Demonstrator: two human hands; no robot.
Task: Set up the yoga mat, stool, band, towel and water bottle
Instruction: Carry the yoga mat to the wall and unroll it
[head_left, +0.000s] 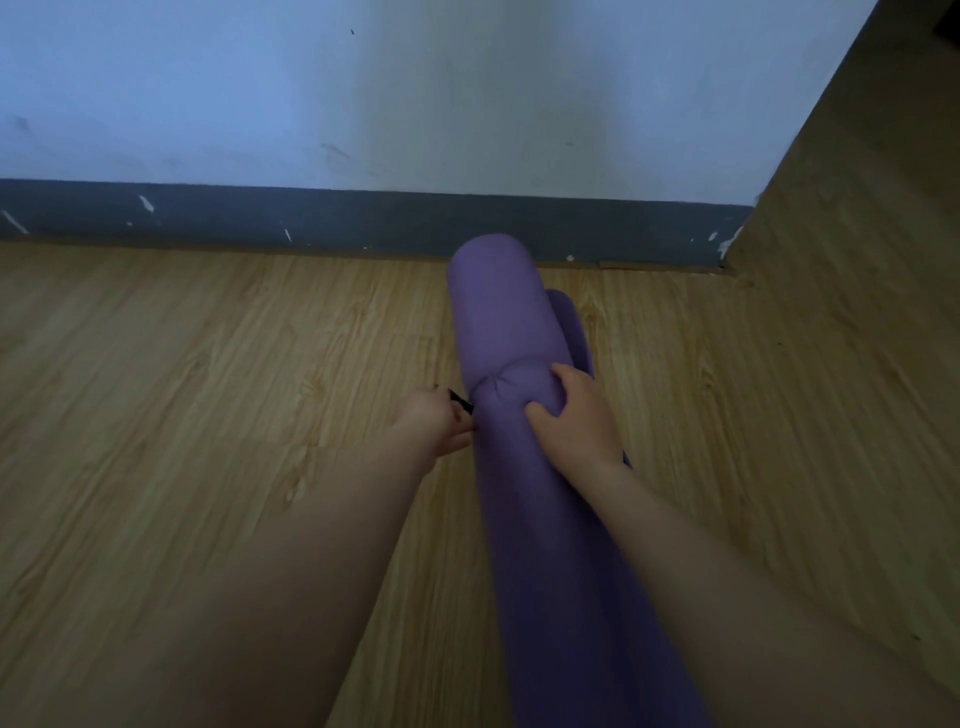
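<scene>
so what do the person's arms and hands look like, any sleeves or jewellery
Both forearms are bare as far as the frame shows: no sleeves in view. The left hand and right hand wear no gloves, and no rings, watch or bracelets show on either wrist. The light is dim, so fine details such as nail polish cannot be told.

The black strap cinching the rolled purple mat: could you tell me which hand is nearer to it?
Left. The left hand pinches the black strap at the mat's left side; the right hand grips the roll just right of the cinch.
</scene>
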